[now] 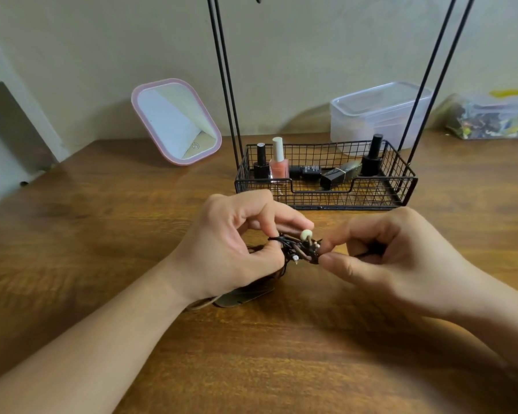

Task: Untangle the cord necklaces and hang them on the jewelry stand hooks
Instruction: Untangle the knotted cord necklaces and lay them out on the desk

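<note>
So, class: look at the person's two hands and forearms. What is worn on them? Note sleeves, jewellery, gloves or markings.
Both the left hand and the right hand are bare: no gloves, rings or watch show. The forearms are uncovered as far as the picture's edge, so no sleeves are in view. No markings show, and the fingernails look short and unpainted.

A pink-framed mirror [176, 122] and clear plastic box [377, 113] stand on the wooden table [102, 234].

Two hands work a knot of cord necklaces [296, 249] above a wooden table [102, 234]: the left hand [237, 246] and right hand [383, 258] each pinch the tangle, before a wire jewelry stand [326, 198] holding polish bottles [278, 162].
</note>
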`<state>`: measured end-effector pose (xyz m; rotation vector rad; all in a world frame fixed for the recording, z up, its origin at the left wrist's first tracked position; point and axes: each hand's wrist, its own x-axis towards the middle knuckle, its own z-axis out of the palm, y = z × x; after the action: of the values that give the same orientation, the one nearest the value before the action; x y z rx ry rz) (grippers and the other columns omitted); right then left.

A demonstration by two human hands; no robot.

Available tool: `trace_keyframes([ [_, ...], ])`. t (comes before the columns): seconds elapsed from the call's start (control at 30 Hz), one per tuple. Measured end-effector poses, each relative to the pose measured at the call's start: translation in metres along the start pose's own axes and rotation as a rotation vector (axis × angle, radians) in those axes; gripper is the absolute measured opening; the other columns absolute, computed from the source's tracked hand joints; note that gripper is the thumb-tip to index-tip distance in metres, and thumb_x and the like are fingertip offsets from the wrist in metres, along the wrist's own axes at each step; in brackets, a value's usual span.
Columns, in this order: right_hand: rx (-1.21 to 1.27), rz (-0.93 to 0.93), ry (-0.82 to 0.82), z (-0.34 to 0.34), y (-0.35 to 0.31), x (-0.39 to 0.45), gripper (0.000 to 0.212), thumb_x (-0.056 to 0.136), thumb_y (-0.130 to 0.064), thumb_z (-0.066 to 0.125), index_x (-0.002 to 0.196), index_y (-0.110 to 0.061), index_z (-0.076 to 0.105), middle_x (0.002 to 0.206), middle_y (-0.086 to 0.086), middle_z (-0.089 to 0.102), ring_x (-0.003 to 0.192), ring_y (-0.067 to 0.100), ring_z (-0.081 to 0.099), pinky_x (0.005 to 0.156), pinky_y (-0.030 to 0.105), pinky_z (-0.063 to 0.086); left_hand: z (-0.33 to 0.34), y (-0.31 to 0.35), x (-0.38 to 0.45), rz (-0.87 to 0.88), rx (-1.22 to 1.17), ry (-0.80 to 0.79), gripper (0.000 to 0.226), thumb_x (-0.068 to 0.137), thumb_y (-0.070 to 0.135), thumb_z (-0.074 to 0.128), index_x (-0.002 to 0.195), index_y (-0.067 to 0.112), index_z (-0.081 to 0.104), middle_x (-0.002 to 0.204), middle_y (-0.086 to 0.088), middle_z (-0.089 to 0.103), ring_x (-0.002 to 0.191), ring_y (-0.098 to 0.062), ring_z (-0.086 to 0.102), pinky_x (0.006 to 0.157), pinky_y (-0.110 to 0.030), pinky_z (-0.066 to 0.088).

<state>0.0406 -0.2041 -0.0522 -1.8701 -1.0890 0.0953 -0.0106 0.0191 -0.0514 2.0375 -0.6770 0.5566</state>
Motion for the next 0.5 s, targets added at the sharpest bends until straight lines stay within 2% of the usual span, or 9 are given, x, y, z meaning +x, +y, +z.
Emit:
trace_keyframes([
  [0.1,0.007,0.025,-0.047,0.0,0.0016,-0.0008,0.006,0.085,-0.028,0.075,0.08,-0.029,0.071,0.048,-0.013,0.038,0.044,0.003,0.031,0.045,0.019,0.026,0.0005,0.0011,-0.0002,0.017,0.007,-0.009,0.011,0.072,-0.009,0.064,0.072,-0.004,0.054,0.101,-0.007,0.074,0.096,-0.013,0.073,0.081,-0.026,0.058],
  [0.2,0.077,0.069,-0.106,-0.0003,0.0026,0.0003,0.011,0.085,-0.017,0.072,0.081,-0.026,0.067,0.053,-0.006,0.045,0.048,0.003,0.037,0.047,0.018,0.032,-0.0014,0.0007,0.0001,0.025,0.027,-0.027,0.009,0.073,-0.004,0.066,0.073,-0.002,0.057,0.098,-0.006,0.074,0.092,-0.014,0.073,0.077,-0.024,0.057],
  [0.37,0.192,0.081,-0.114,0.001,0.0035,0.0015,0.008,0.089,-0.023,0.059,0.081,-0.024,0.058,0.064,-0.006,0.053,0.057,0.004,0.043,0.053,0.017,0.036,-0.0049,-0.0014,0.0003,-0.042,-0.02,0.0,0.004,0.076,0.01,0.063,0.076,0.014,0.061,0.083,0.001,0.07,0.075,-0.015,0.067,0.065,-0.018,0.051],
  [0.5,0.276,0.048,-0.167,0.0025,0.0025,-0.0006,0.01,0.095,-0.025,0.054,0.085,-0.026,0.055,0.07,-0.01,0.051,0.062,0.007,0.04,0.055,0.019,0.035,-0.0065,-0.0035,0.0009,-0.092,-0.127,-0.018,0.002,0.075,0.012,0.059,0.073,0.012,0.057,0.082,-0.004,0.068,0.071,-0.01,0.06,0.064,-0.017,0.045],
])
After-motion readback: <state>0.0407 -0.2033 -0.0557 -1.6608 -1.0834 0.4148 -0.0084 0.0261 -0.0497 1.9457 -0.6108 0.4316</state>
